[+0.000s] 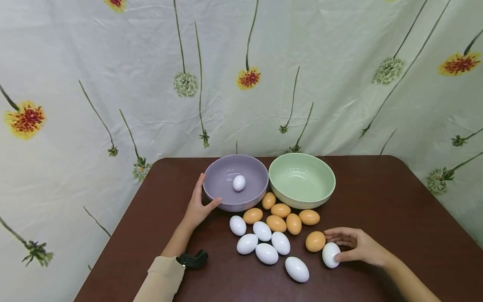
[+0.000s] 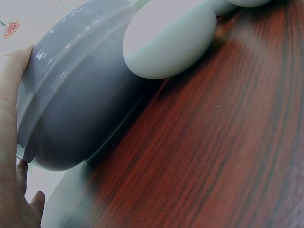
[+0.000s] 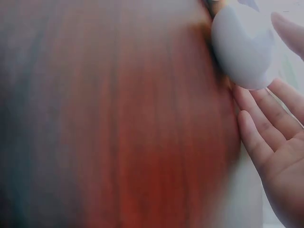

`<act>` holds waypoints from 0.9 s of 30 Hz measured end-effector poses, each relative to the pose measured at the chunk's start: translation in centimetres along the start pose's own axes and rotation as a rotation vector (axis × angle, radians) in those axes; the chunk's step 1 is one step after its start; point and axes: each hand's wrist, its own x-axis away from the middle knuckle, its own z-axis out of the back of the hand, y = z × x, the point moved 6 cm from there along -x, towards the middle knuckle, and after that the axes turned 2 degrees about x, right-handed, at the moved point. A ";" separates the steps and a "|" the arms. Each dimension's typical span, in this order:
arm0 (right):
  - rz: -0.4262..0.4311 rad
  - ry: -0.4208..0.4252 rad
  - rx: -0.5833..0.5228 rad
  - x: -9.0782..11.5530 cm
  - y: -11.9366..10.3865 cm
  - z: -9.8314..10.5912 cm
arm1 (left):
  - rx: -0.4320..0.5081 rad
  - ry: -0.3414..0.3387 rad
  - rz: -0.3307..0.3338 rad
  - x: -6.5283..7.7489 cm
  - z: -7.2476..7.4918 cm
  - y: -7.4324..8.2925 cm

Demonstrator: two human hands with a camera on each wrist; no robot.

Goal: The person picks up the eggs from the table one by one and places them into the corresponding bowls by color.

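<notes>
My left hand [image 1: 196, 209] rests against the left side of a purple bowl [image 1: 213, 178], thumb at the near rim and fingers spread along the outside. One white egg [image 1: 239, 183] lies inside this bowl. In the left wrist view, the bowl's outer wall [image 2: 90, 90] stands beside a white egg [image 2: 171, 38]. My right hand [image 1: 364, 247] is around a white egg [image 1: 331, 255] on the table, its thumb at the egg's near right side and its fingers behind. Those fingertips are close to a brown egg [image 1: 315, 241]. In the right wrist view, the fingers look extended beside the egg [image 3: 244, 45].
A light green bowl [image 1: 302, 180] stands right of the purple one. Several brown eggs [image 1: 276, 223] lie in front of the bowls, with several white eggs [image 1: 267, 253] nearer. Everything sits on a dark brown table [image 1: 385, 201]; a flowered cloth [image 1: 302, 50] hangs behind.
</notes>
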 end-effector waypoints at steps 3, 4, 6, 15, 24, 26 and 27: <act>-0.023 -0.008 0.006 0.1 0.2 -0.1 | -0.005 -0.002 0.002 0.0 0.0 0.0; -0.029 -0.007 0.008 0.2 0.2 -0.2 | -0.006 -0.003 0.002 -0.1 0.0 0.0; -0.035 -0.006 0.012 0.2 0.1 -0.2 | -0.008 -0.002 0.001 -0.1 0.0 -0.1; -0.055 0.006 0.026 0.2 0.2 -0.5 | -0.006 -0.003 -0.001 0.0 0.0 -0.1; -0.036 0.008 0.076 0.3 0.3 -0.5 | -0.004 -0.010 0.005 0.1 0.0 -0.1; -0.030 0.006 0.089 0.3 0.3 -0.5 | 0.001 -0.009 0.004 0.1 0.0 -0.1; -0.029 0.005 0.095 0.2 0.2 -0.5 | 0.002 -0.008 0.005 0.1 0.1 -0.1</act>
